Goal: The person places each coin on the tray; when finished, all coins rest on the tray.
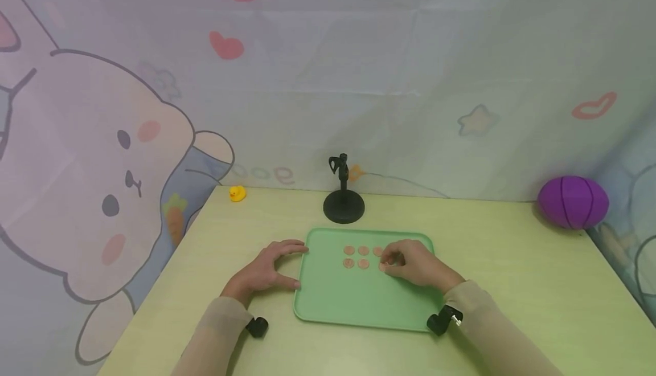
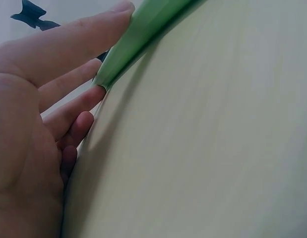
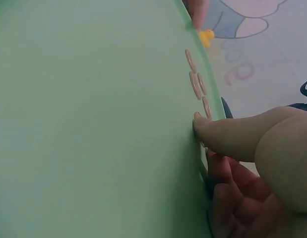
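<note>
A light green tray (image 1: 359,307) lies on the table with several copper-coloured coins on it. Three coins form the far row, among them a coin (image 1: 349,250) at its left end. Closer to me come two more, including a coin (image 1: 363,264), then one at the right fingertips. My right hand (image 1: 412,262) pinches that last coin (image 3: 197,115) between thumb and fingers, at the tray surface; the fingers partly cover it. At the tray's left rim, my left hand (image 1: 263,270) touches the edge with thumb and fingers spread and holds no coin.
Behind the tray stands a small black stand (image 1: 344,206) with a round base. A yellow toy duck (image 1: 237,193) sits at the table's far left corner, a purple ball (image 1: 573,202) at the far right. A printed cloth (image 1: 328,80) hangs behind the table.
</note>
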Available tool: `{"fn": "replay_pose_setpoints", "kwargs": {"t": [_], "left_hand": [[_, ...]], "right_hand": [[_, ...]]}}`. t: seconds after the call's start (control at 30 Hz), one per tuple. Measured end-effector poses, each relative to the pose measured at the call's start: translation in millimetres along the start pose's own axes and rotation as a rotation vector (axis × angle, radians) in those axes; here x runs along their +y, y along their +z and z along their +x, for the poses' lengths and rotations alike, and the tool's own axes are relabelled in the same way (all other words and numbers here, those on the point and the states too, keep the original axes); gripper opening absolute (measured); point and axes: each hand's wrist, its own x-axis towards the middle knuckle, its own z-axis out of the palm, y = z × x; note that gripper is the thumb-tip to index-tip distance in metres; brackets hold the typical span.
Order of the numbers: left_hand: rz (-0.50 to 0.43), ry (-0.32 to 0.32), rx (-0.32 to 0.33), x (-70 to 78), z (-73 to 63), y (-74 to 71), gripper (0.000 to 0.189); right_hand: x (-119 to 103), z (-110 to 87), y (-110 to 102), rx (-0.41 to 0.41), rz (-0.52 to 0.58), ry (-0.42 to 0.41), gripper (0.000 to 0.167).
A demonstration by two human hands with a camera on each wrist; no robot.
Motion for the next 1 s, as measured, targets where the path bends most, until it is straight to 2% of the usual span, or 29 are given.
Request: {"fn": "replay_pose_setpoints", "kwargs": {"t": [0.17,1.0], "left_hand": [[0.000,-0.015,0.003,1.5,0.1,-0.9,0.079],[-0.015,0.031,0.018,0.9,-0.5,1.7,0.076]], "right_hand": [[0.6,3.1,0.4,0.014,-0.031,0.021,0.009],[-5.6,8.2,4.9,0.032,-0.078,0.114,0.015]]}}
